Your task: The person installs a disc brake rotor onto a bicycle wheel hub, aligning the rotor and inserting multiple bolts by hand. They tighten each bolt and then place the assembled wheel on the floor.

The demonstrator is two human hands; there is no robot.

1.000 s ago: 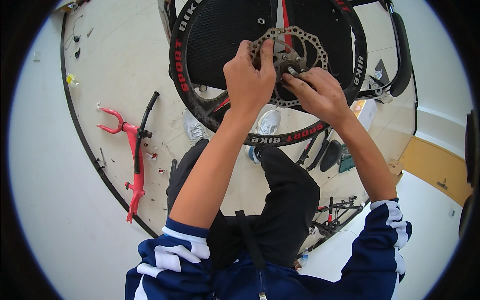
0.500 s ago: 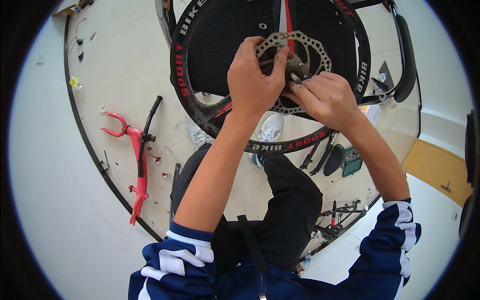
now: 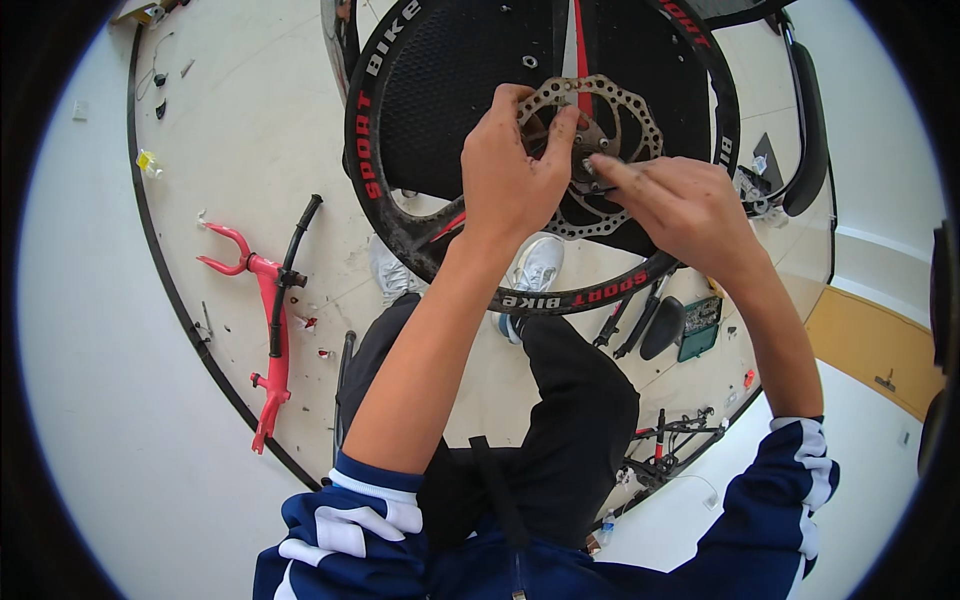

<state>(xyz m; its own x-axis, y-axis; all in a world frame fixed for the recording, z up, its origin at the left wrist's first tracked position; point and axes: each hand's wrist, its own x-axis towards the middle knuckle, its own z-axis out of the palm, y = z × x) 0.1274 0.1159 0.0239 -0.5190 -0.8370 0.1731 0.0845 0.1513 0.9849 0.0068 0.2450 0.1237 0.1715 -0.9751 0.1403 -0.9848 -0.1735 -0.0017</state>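
Note:
A black bicycle wheel (image 3: 545, 300) with red and white markings lies across a black textured chair seat (image 3: 450, 110). At its hub is a drilled metal brake disc (image 3: 645, 118). My left hand (image 3: 510, 180) is closed around the disc's left side, the thumb resting near the hub. From the right, my right hand (image 3: 690, 210) has its fingertips on the end of the axle (image 3: 588, 162) at the hub's centre; the thumb is mostly hidden. Above the disc, a small metal nut (image 3: 530, 62) rests on the seat.
A pink bicycle frame part with fork (image 3: 270, 310) and a black bar (image 3: 290, 265) lie on the floor at left. At right are a black saddle (image 3: 662, 328), a green case (image 3: 700, 325) and a black frame (image 3: 665, 445). A chair armrest (image 3: 808, 130) rises at right.
My right hand has moved slightly right and down, and its fingers have shifted at the axle, covering more of its end. My left hand keeps its hold on the disc.

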